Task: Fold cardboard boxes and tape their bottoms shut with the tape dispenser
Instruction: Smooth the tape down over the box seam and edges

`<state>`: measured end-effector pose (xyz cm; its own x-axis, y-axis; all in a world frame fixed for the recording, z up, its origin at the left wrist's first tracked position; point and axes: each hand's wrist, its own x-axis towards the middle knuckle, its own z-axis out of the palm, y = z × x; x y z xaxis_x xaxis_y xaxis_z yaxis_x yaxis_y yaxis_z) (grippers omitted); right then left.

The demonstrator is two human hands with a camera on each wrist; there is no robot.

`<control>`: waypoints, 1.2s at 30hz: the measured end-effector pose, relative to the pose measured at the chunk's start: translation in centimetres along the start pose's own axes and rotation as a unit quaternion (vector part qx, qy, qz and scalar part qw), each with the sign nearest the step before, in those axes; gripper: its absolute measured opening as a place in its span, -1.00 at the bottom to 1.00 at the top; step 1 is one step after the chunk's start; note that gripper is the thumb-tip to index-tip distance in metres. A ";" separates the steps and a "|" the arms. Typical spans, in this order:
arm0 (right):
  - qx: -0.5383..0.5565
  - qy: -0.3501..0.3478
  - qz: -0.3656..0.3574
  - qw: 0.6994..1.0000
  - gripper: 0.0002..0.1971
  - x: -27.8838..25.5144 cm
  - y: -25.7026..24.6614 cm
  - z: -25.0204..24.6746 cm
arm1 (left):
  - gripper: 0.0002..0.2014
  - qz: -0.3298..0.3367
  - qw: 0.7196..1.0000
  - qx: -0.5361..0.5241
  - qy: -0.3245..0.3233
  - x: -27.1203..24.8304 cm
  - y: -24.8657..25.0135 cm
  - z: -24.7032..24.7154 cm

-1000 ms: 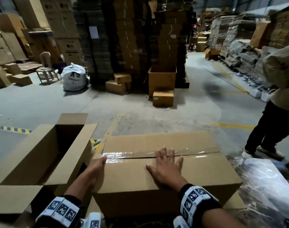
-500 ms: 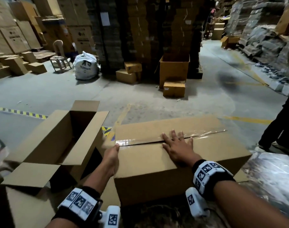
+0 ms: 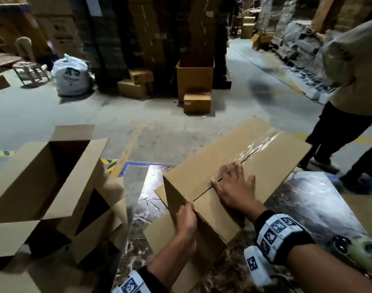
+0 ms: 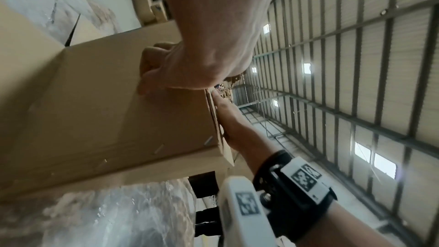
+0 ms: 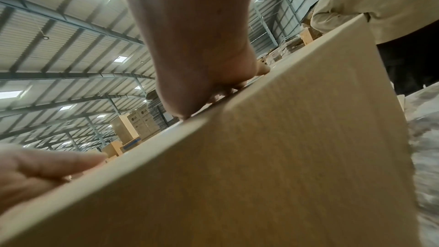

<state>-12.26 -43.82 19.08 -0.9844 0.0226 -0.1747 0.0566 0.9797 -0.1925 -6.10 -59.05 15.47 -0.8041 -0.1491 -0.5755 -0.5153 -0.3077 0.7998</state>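
Cardboard box [image 3: 227, 172], bottom face up, lies on the glossy plastic-wrapped surface [image 3: 320, 199] straight ahead of the person, and it now sits at a slant, its long seam running away toward the upper right; half a second ago that seam lay square across the view. Clear tape [image 3: 259, 146] covers the far stretch of the seam, while the near stretch shows as a bare dark slit, so I judge the box was swung round to reach that end. The right hand [image 3: 233, 187] lies flat on the top flaps, fingers straight and spread over the seam, pressing. The left hand [image 3: 186, 220] curls its fingers round the near corner edge, gripping it. The tape dispenser [image 3: 369, 253] lies apart at the lower right, in neither hand, so taping is paused. To the left stands an open box [image 3: 49, 174] with its flaps up. Another person [image 3: 350, 98] stands at the right edge of the concrete floor [image 3: 138, 115].
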 end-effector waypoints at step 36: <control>-0.036 0.225 -0.243 0.943 -0.50 -8.1 6.1 1.2 | 0.14 0.588 0.305 0.709 -0.242 6.8 5.8 3.4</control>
<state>-3.71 -38.25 18.20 -0.8631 -0.3667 0.3471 -0.4152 0.9067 -0.0746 -15.58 -58.65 16.72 -0.4524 0.8890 0.0702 0.8798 0.4578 -0.1283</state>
